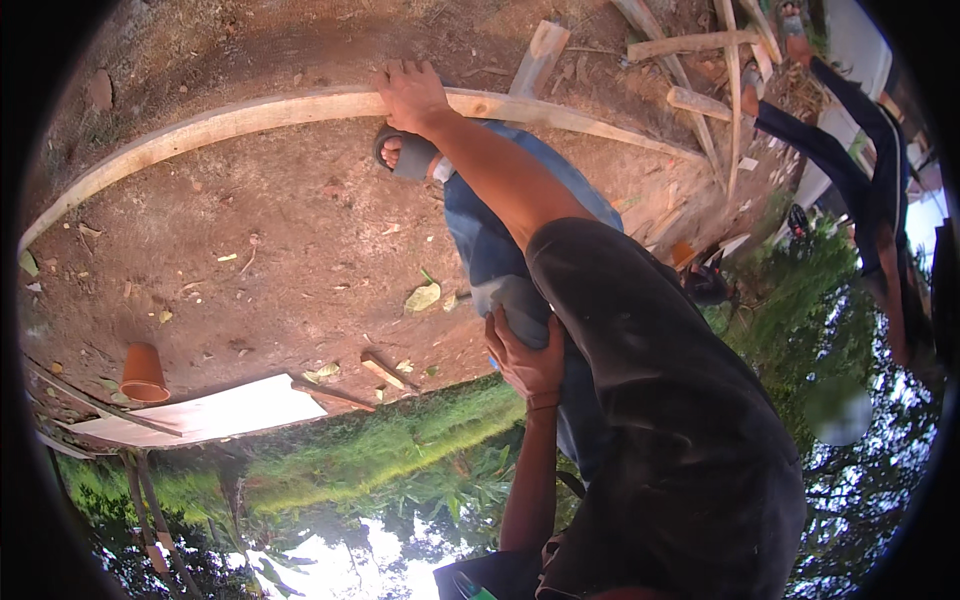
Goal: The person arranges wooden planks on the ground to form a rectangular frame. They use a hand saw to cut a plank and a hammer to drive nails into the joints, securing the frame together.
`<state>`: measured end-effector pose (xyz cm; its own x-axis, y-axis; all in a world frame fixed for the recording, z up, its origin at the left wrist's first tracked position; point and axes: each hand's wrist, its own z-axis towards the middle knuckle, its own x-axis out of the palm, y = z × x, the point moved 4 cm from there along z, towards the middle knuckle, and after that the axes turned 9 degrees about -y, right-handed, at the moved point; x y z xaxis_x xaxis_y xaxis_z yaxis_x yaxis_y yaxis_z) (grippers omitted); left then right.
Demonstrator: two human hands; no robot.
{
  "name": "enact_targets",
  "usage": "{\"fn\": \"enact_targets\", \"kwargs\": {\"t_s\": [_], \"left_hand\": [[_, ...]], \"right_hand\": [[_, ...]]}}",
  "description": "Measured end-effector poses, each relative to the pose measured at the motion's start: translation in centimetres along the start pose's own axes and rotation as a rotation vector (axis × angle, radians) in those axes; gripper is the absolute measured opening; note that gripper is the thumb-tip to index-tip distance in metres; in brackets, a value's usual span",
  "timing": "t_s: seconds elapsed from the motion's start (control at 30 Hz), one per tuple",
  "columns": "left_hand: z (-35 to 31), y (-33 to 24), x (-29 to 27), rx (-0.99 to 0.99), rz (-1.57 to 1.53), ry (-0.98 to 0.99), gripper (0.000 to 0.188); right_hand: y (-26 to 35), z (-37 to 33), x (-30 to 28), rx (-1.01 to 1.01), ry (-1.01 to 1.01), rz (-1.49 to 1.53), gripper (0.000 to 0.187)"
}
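While straight-armed, right grip (412, 97) snug over plank (260, 115), left grip (530, 352) apart over knee (515, 296).

An outdoor yard with bare reddish-brown soil (300, 215) underfoot, strewn with fallen leaves (423, 297). A long pale wooden beam (300, 108) stretches over the ground, and more rough timber pieces (690, 43) crisscross at upper right. An orange tapered container (146, 372) stands near a flat white sheet (225, 412). Green grass (400, 440) and leafy trees (870, 490) border the dirt, with bright sky (370, 555) showing through.
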<state>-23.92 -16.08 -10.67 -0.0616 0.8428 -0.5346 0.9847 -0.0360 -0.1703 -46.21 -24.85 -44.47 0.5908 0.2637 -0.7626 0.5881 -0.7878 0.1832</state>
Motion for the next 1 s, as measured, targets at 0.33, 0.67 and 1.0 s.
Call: {"fn": "enact_targets", "kwargs": {"t_s": [0.33,0.67,1.0], "left_hand": [[-0.5,-1.6,-0.4,0.014,0.013,-0.083,0.081],[-1.8,-0.1,-3.1,-0.020,-0.056,-0.087,0.085],[-4.3,9.5,-7.8,0.129,-0.341,-0.128,0.056]], "right_hand": [[0.9,-3.8,-2.4,-0.093,-0.097,0.033,0.096],[-9.4,-16.3,-6.2,0.195,0.294,0.153,0.100],[-15.8,-30.5,-16.6,0.285,0.132,0.162,0.060]]}}
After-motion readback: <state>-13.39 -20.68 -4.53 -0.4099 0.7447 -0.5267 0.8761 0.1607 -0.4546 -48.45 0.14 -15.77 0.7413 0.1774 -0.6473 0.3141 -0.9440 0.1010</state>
